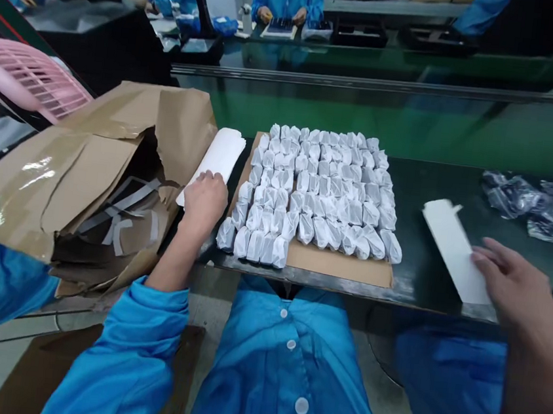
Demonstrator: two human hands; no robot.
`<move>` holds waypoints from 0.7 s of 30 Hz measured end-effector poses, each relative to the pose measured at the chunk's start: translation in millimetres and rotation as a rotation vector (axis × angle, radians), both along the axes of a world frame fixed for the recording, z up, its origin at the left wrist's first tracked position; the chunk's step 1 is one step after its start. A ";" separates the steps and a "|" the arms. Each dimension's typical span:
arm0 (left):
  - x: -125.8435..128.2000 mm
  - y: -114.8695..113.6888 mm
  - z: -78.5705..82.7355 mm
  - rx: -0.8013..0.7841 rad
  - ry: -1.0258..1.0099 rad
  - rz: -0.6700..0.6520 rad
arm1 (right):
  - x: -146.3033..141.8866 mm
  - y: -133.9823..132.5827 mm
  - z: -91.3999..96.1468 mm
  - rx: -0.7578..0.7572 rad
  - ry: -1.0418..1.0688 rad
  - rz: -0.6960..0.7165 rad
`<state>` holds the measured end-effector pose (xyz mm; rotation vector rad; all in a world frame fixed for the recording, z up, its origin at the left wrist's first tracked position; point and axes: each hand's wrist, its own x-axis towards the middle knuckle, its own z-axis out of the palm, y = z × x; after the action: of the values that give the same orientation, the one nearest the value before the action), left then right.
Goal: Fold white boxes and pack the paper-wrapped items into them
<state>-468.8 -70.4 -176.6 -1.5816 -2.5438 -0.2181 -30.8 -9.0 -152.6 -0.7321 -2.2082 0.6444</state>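
Note:
My left hand [204,198] is closed at the near end of a stack of white card sheets [223,152], which lies beside an open brown cardboard carton. On the right, my right hand [520,285] has its thumb and fingers at the edge of a folded white card piece [452,248] that slants over the table's front edge. Between my hands, many small items wrapped in white tissue [325,186] stand in close rows on a flat brown cardboard sheet [339,265]. What is inside the wrapping is hidden.
The torn carton [97,168] at left holds cardboard and paper scraps. A pink plastic basket [37,80] sits behind it. Clear plastic bags [529,200] lie at the right. Behind the dark table [417,182] runs a green-sided conveyor [366,108], with people in blue beyond.

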 end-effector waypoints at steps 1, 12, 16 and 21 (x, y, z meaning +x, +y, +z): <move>-3.5 1.4 -2.2 -0.013 0.012 0.011 | -18.8 -5.0 1.8 -0.018 0.020 -0.018; 21.2 -43.2 12.3 0.217 0.158 0.055 | -151.4 -83.2 -21.3 -0.557 0.248 0.112; 102.4 -96.1 -13.3 0.660 0.150 -0.512 | -187.5 -72.9 -22.9 -0.716 0.464 0.067; 132.8 -144.6 -3.6 0.798 -0.564 -0.416 | -153.8 -46.5 -12.8 -0.718 0.114 0.303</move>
<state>-336.0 -215.0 -180.2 -1.7856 -1.9122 -1.6734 -184.6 -55.5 -165.4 -0.6737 -1.9822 1.6354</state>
